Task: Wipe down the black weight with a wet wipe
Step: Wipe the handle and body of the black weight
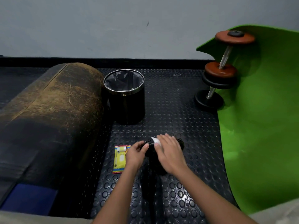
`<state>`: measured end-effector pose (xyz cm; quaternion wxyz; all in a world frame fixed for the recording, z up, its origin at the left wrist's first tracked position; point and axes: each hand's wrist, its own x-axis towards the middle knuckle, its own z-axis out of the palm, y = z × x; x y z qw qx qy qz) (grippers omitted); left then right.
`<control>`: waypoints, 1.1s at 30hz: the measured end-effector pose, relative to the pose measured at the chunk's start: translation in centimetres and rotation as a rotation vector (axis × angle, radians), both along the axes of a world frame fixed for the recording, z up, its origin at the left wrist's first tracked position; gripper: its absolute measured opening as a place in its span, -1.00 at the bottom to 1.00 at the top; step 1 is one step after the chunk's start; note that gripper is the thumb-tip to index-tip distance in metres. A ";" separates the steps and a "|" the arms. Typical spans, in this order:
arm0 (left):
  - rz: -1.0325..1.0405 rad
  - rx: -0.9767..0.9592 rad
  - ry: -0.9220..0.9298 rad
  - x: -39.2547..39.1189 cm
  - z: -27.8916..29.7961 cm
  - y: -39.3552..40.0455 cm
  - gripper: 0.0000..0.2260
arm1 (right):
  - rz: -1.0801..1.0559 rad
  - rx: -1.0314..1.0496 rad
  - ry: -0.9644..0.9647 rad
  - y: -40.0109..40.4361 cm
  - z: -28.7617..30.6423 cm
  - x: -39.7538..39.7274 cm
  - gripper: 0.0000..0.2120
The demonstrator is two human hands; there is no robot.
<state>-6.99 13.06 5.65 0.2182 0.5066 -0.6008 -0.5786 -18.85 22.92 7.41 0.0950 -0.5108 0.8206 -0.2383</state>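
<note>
Centrally, the black weight (149, 151) lies on the studded floor mat (178, 110), low in the view, mostly hidden under both hands. The right hand (169, 152) lies over its top with fingers extended and slightly bent, pressing a white wipe (156, 141) onto it. The left hand (135, 155) grips the weight's left side, fingers and thumb curled round it. A yellow wipe pack (120, 159) lies flat just left of the left hand. Farther back stands a black bin (127, 107) with a dark liner, beside a worn brown bolster (53, 113). Well apart at right, two dumbbells (221, 68) lean at the edge of a green mat (267, 118).
</note>
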 end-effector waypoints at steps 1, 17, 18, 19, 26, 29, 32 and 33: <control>0.000 0.003 0.000 0.0 0.0 0.0 -0.66 | 0.029 -0.024 -0.007 0.2 -0.2 0.0 -0.40; 0.022 0.029 0.007 0.0 -0.3 0.0 -0.65 | -0.118 -0.046 0.009 0.5 -0.5 -1.1 -0.44; 0.022 0.030 0.009 0.0 -0.3 0.0 -0.65 | -0.096 -0.070 0.016 0.7 -0.3 -1.0 -0.48; 0.022 0.031 0.011 -0.1 -0.4 -0.1 -0.66 | -0.086 -0.099 0.020 0.9 -0.3 -1.2 -0.53; 0.003 0.031 -0.007 0.2 -0.2 -0.1 -0.62 | -0.340 -0.138 -0.190 3.2 -1.4 -3.2 -0.63; 0.002 0.035 -0.005 0.3 -0.2 -0.1 -0.62 | -0.415 -0.070 -0.313 2.3 -1.0 -3.0 -0.58; 0.003 0.036 0.000 0.2 -0.3 -0.1 -0.63 | -0.343 -0.074 -0.189 1.2 -0.7 -2.4 -0.44; 0.006 0.037 0.003 0.1 -0.3 -0.1 -0.63 | -0.279 -0.076 -0.125 1.0 -0.6 -2.0 -0.40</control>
